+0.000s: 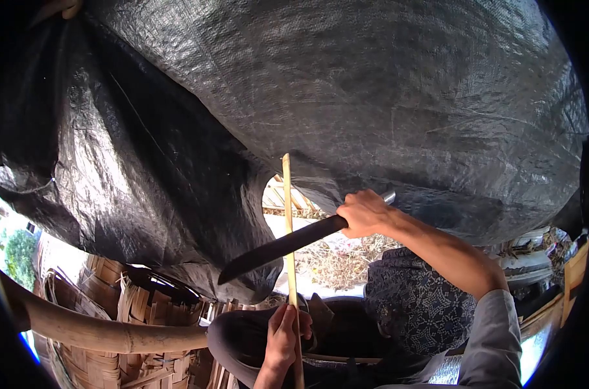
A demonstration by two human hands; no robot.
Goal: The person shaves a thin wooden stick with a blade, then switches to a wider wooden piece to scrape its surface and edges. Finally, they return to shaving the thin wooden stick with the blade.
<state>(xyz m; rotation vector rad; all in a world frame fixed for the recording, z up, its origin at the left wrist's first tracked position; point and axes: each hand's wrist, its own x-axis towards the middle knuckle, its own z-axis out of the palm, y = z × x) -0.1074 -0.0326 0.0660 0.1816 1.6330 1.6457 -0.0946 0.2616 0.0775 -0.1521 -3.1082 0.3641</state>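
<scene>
My right hand [364,212] grips the handle of a long dark knife [281,247], whose blade slants down to the left and crosses a thin bamboo strip [287,214]. The strip stands nearly upright, its top near the black tarp. My left hand [283,337] holds the strip low down, fingers wrapped around it, just above my dark-clothed knee [242,340]. My right forearm is bare, with a grey sleeve [495,343] pushed up at the elbow.
A black woven tarp [333,97] hangs overhead and fills most of the view. A thick bamboo pole [100,330] lies at lower left over woven bamboo baskets [106,285]. Patterned cloth [418,305] sits to the right; dry shavings [346,256] cover the ground behind.
</scene>
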